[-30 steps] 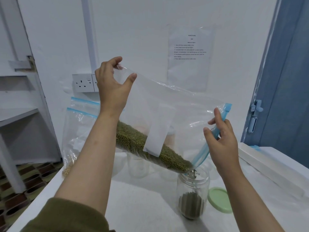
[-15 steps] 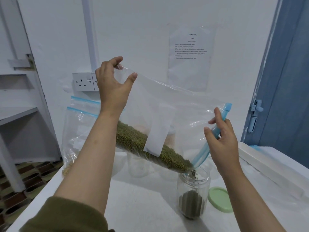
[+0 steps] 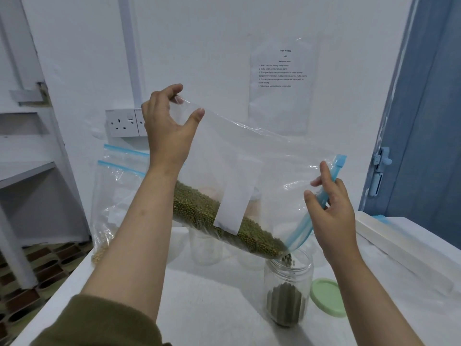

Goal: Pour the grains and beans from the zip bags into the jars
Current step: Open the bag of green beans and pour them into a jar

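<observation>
A clear zip bag (image 3: 269, 168) with a white label hangs tilted down to the right. Green beans (image 3: 224, 221) lie along its lower edge. My left hand (image 3: 167, 131) pinches the bag's raised bottom corner. My right hand (image 3: 331, 216) grips the blue zip edge at the mouth. Beans fall from the low corner of the mouth into a clear jar (image 3: 287, 293), which stands on the white table (image 3: 214, 308) and holds a layer of beans at its bottom.
A green lid (image 3: 326, 297) lies right of the jar. Empty clear jars (image 3: 204, 248) stand behind the bag. Two more zip bags (image 3: 112, 196) lean on the wall at left, one with pale grains. A long white box (image 3: 404, 255) lies at the right.
Beans keep running into the jar and its level has risen slightly. Both hands and the bag hold nearly the same pose.
</observation>
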`<state>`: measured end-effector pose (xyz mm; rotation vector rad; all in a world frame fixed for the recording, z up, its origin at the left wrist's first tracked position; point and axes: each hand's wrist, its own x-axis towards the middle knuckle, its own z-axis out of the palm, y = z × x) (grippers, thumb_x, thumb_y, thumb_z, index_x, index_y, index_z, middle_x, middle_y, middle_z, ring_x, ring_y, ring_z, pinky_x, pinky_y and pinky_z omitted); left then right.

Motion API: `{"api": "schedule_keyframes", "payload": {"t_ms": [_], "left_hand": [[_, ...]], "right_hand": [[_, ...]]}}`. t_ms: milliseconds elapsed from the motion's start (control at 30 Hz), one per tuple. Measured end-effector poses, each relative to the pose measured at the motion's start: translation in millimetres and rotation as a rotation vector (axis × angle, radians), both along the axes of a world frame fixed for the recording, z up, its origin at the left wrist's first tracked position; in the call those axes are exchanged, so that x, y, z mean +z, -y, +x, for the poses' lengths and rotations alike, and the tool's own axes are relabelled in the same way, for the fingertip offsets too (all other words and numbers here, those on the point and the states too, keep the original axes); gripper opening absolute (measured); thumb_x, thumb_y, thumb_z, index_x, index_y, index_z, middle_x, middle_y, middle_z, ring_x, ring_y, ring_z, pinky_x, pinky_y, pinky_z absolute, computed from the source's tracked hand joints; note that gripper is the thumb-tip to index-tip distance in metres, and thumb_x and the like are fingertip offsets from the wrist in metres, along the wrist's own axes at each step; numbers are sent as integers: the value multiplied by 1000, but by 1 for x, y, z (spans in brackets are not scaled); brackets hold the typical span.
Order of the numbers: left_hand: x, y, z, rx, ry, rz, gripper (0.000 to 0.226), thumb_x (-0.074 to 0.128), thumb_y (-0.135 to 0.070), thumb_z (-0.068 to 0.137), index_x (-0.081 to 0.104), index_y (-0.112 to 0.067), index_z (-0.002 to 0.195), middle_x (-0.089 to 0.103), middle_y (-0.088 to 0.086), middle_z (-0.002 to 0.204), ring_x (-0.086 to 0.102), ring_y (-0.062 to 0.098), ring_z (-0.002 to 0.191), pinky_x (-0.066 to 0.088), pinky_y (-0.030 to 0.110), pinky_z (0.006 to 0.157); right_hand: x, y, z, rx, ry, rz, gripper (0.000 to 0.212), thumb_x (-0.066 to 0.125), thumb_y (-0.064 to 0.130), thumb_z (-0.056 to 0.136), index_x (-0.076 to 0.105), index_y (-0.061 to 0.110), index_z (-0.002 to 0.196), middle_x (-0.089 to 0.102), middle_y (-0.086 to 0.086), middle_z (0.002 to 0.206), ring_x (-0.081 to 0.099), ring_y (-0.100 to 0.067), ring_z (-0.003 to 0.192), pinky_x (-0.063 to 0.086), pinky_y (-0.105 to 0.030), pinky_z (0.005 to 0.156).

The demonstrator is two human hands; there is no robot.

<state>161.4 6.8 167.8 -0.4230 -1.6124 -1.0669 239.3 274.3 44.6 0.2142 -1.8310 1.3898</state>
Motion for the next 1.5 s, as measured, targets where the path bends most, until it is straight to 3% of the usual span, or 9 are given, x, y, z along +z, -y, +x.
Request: {"api": "schedule_keyframes", "payload": {"t_ms": [533, 733, 1200, 1367, 1500], "left_hand": [[-3, -5, 3, 10, -1, -15, 52, 73, -39, 83, 55, -23, 129, 51, -17, 103, 44, 17, 114, 41, 34, 99], [-1, -6, 2, 11, -5, -9, 52, 73, -38, 82, 56, -22, 129, 51, -18, 102, 43, 12, 111, 41, 29, 98], [0, -10, 5, 5, 13, -2, 50, 73, -38, 82, 56, -26, 128, 50, -22, 99, 41, 9, 111, 41, 39, 101], [2, -11, 5, -2, 2, -4, 51, 73, -36, 82, 56, -23, 128, 50, -23, 98, 41, 10, 110, 41, 32, 100], [3, -12, 6, -3, 3, -6, 50, 73, -35, 82, 57, -23, 128, 51, -20, 97, 42, 11, 111, 41, 35, 100]], "right_hand": [[-2, -1, 3, 27, -15, -25, 56, 55, 10, 100, 36, 42, 141, 48, 9, 104, 50, 2, 96, 46, -8, 80], [-4, -3, 2, 26, -16, -28, 56, 55, 10, 100, 36, 43, 141, 48, 10, 104, 50, 1, 97, 46, -8, 82], [-5, -3, 2, 37, -9, -60, 54, 54, 11, 100, 37, 40, 143, 48, 10, 104, 49, 4, 96, 44, -7, 79], [-4, -4, 2, 35, -4, -64, 55, 56, 11, 100, 38, 40, 143, 48, 10, 103, 50, 3, 95, 45, -8, 79], [-5, -5, 2, 33, -14, -61, 55, 57, 10, 99, 39, 37, 143, 48, 9, 103, 49, 3, 95, 44, -8, 80]]}}
